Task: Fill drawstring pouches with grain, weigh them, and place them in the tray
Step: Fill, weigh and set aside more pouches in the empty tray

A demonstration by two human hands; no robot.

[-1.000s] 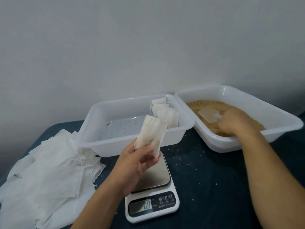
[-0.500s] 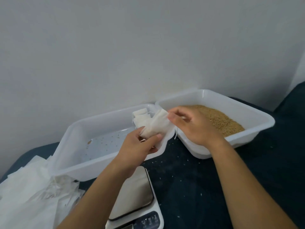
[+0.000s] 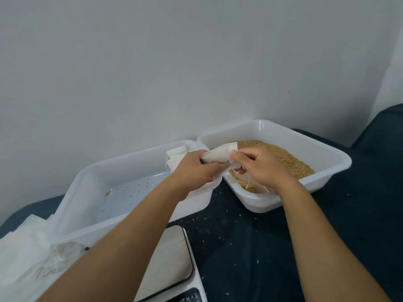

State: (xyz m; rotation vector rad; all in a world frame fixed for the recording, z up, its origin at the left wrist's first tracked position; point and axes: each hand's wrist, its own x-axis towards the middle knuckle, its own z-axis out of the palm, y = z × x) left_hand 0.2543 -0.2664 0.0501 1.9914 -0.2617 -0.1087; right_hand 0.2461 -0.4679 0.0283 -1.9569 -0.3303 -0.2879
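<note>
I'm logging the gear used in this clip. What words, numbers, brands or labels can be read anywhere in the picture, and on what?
No text can be read.
Scale: pale marks on its dark control panel at the bottom edge, cut off by the frame and too blurred to read; the display is out of view.
Trays, pouch, wall: no print visible.

We find both forearms extended forward, converging at the hands. Our left hand [image 3: 195,168] is curled, thumb and fingers pinching the pouch [image 3: 220,155]. Our right hand [image 3: 260,168] pinches the pouch's opposite edge between thumb and forefinger; its remaining fingers appear curled beneath, partly hidden.
</note>
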